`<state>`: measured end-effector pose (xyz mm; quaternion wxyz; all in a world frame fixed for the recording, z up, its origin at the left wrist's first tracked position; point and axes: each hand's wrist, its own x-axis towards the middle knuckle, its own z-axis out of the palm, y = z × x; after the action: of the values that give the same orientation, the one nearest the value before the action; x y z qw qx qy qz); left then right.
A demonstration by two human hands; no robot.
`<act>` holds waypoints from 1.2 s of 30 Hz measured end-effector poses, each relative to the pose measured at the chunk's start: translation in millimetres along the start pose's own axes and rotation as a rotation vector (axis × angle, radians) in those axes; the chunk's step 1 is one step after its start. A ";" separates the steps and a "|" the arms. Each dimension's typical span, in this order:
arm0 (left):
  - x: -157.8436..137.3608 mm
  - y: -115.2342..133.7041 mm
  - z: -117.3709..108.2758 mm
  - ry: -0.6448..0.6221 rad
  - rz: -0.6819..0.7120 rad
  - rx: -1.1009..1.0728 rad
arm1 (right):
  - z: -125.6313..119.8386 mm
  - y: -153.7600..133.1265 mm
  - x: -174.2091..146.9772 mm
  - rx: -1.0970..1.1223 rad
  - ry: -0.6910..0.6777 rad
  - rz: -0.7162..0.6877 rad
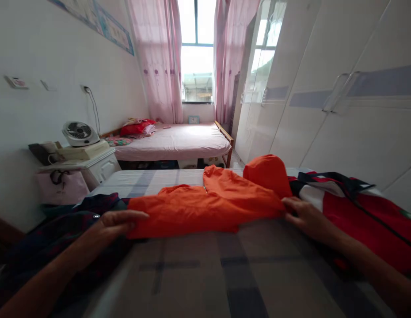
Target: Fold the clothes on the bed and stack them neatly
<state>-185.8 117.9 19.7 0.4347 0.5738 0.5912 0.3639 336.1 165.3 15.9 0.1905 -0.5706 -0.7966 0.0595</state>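
Note:
An orange hooded garment [192,212] stretches between my two hands above the checked bedsheet [205,282]. My left hand [117,223] is closed on its left end, the thumb lying over the cloth. At the other end, my right hand [296,212] pinches the fabric below the rounded orange hood [267,174]. The garment looks partly folded, with one piece sticking up behind its middle. Beside my left hand lies dark plaid clothing [69,229]. A red, white and black garment [358,216] lies by my right forearm.
A second bed [179,143] with pink bedding stands below the window. White wardrobes [325,110] line the right side. On the left, a small fan [80,133] sits above a white cabinet [102,165], near a pink paper bag [62,187].

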 end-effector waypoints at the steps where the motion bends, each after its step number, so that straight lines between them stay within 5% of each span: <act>1: -11.5 -16.5 7.4 -0.092 -0.050 0.025 | 10.2 1.5 -16.8 0.033 -0.095 0.008; 3: -27.5 -36.1 20.9 -0.172 -0.091 0.015 | 22.5 0.8 -37.3 0.076 -0.154 0.065; 5: -33.9 -39.4 31.3 -0.108 -0.095 -0.025 | 26.5 -3.7 -40.0 0.108 -0.069 0.144; 11: -26.0 -23.6 48.3 0.094 -0.092 -0.153 | 33.3 -19.6 3.3 0.347 0.051 0.333; 15: -30.5 -26.8 41.0 0.126 -0.051 -0.213 | 28.6 -25.3 3.6 0.669 -0.013 0.317; 19: -48.8 -32.3 26.2 0.145 -0.080 -0.205 | 5.8 -22.9 -36.0 0.988 0.052 0.355; 23: -62.5 -37.6 34.6 -0.057 -0.136 0.019 | 3.8 -20.0 -75.0 0.742 -0.165 0.396; 28: -66.3 -40.6 44.3 -0.135 -0.103 0.171 | 14.3 -25.5 -99.8 0.378 -0.276 0.329; 32: -39.6 -25.6 30.0 -0.036 0.062 0.405 | -6.2 -45.7 -82.1 0.184 -0.084 0.312; 36: 31.8 -4.9 29.7 0.188 0.183 0.570 | -9.1 -74.3 -9.5 0.168 0.132 0.169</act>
<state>-158.7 147.1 1.5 0.1650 0.6871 0.6530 0.2726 276.3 130.0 45.3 0.2840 -0.6205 -0.7235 0.1042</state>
